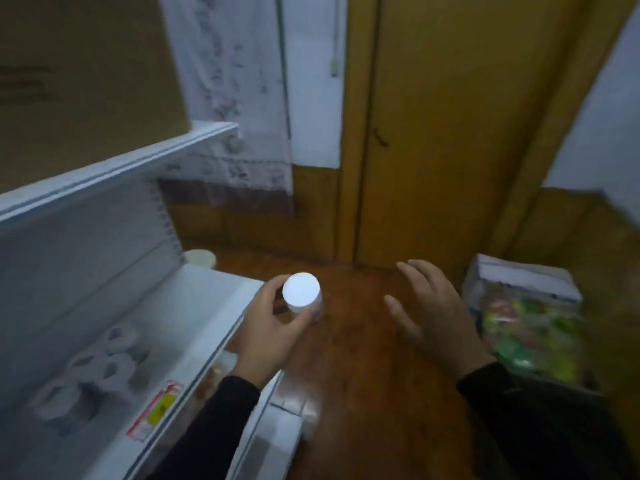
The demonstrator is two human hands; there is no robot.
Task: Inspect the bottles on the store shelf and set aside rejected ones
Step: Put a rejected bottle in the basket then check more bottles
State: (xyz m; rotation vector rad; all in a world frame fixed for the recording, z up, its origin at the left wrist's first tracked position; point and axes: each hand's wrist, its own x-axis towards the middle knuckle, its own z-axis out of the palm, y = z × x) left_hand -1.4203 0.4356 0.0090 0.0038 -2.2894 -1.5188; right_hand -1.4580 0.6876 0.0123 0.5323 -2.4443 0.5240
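My left hand (268,329) grips a bottle with a round white cap (300,292), held upright out past the front edge of the white store shelf (194,317), above the floor. Its body below the cap is mostly hidden by my fingers. Several more white-capped bottles (104,362) stand on the shelf to the left, blurred. My right hand (434,315) hovers to the right of the held bottle, fingers spread and straight, holding nothing.
A higher shelf (114,168) carries a cardboard box (83,74) at upper left. A white tub (201,259) sits on the brown wooden floor (356,327) beyond the shelf end. A bag of green packets (530,323) lies at right. A yellow wooden door (450,126) stands ahead.
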